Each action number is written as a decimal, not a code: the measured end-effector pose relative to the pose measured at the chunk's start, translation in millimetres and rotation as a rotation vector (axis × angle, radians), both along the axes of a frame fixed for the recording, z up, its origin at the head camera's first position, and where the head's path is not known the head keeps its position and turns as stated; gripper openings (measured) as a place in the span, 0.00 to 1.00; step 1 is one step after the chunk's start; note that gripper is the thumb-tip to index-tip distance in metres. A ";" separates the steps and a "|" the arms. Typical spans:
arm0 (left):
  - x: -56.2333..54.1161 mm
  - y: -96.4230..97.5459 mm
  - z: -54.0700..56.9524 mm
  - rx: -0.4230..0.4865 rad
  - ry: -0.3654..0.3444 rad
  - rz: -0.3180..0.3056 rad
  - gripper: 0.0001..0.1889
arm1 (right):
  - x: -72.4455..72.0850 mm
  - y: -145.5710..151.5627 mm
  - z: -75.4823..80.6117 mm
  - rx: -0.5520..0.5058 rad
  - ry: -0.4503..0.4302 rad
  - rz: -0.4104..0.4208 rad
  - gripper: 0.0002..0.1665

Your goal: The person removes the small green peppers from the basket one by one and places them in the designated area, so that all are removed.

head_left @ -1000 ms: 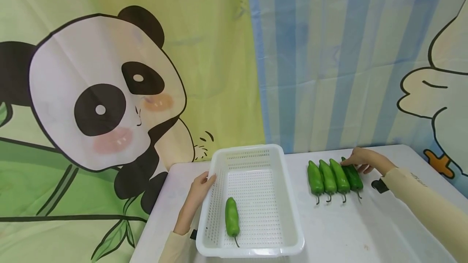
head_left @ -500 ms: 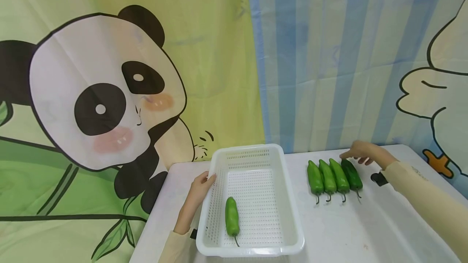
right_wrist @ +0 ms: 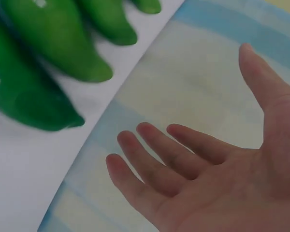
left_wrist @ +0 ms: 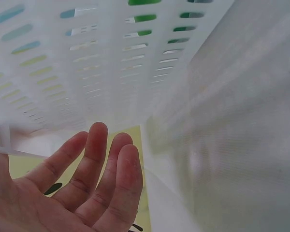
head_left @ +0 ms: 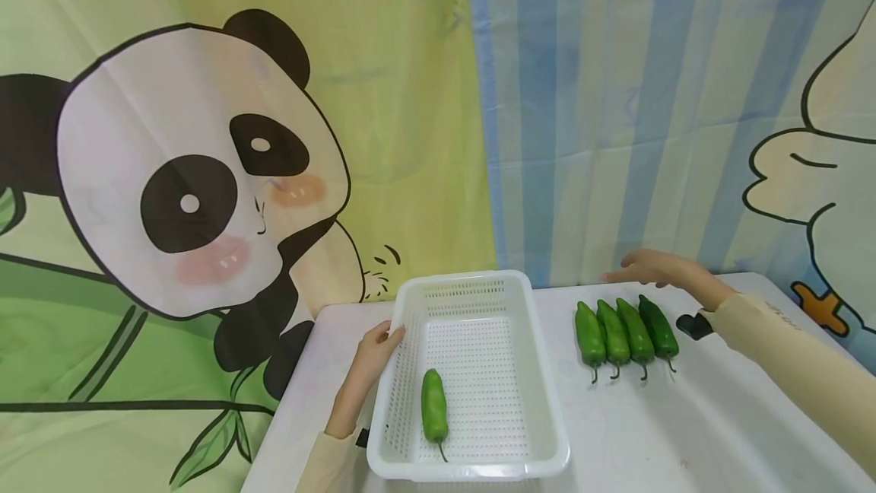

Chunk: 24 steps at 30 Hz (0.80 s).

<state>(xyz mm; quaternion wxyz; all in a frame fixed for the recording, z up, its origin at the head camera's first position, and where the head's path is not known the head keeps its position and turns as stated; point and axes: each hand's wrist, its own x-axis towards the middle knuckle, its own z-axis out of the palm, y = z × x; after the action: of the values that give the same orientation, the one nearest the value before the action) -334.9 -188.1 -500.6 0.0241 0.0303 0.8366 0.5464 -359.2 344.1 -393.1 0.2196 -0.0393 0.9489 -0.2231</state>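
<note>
A white perforated plastic basket [head_left: 479, 371] stands on the table with one green pepper [head_left: 434, 405] in it, stem toward me. My left hand [head_left: 372, 352] holds the basket's left rim. Its thumb lies over the rim, and in the left wrist view its fingers [left_wrist: 94, 154] are below the rim on the outer side. To the right, several green peppers lie side by side in a row, the rightmost pepper [head_left: 658, 327] darker. My right hand [head_left: 657, 268] hovers above the far ends of that row, holding nothing. In the right wrist view its fingers are extended, apart from the peppers [right_wrist: 53, 43].
A white table [head_left: 616, 432] carries everything. Its back edge meets a hanging cloth [head_left: 568, 135] printed with a panda [head_left: 205, 173], stripes and a white cartoon figure [head_left: 821, 173]. Table surface separates the basket from the pepper row.
My right hand has let go of the darker pepper, risen, and moved left over the row's far ends. That pepper now lies beside the others. My left hand and the basket have stayed put.
</note>
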 end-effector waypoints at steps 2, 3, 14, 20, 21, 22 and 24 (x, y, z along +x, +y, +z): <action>-0.4 0.1 -0.2 0.000 0.000 0.001 0.26 | 0.4 -8.0 4.2 -0.065 -0.039 -0.018 0.61; -0.6 0.0 -0.5 0.001 -0.001 0.001 0.26 | 0.3 -11.8 6.3 -0.097 -0.060 -0.023 0.62; 0.6 -0.7 -1.8 -0.008 -0.001 0.007 0.25 | -1.2 -47.5 25.0 -0.431 -0.199 0.042 0.51; 0.2 -0.9 -1.4 0.000 0.005 0.003 0.25 | 0.5 -70.5 31.8 -0.554 -0.245 0.080 0.46; -0.1 -1.2 -1.7 -0.001 0.007 0.000 0.25 | 0.6 -74.7 32.0 -0.571 -0.256 0.083 0.46; -0.2 -1.4 -1.7 0.003 0.003 0.003 0.24 | 1.2 -79.1 32.3 -0.585 -0.265 0.090 0.45; -0.6 -1.7 -2.1 0.003 0.007 -0.003 0.25 | 3.0 -87.8 33.2 -0.612 -0.283 0.095 0.44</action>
<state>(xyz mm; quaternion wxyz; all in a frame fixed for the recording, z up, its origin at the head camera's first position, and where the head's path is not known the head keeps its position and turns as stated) -335.5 -189.8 -502.6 0.0221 0.0335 0.8359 0.5474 -356.2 256.3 -359.9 0.3372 -0.1163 0.7952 -0.4904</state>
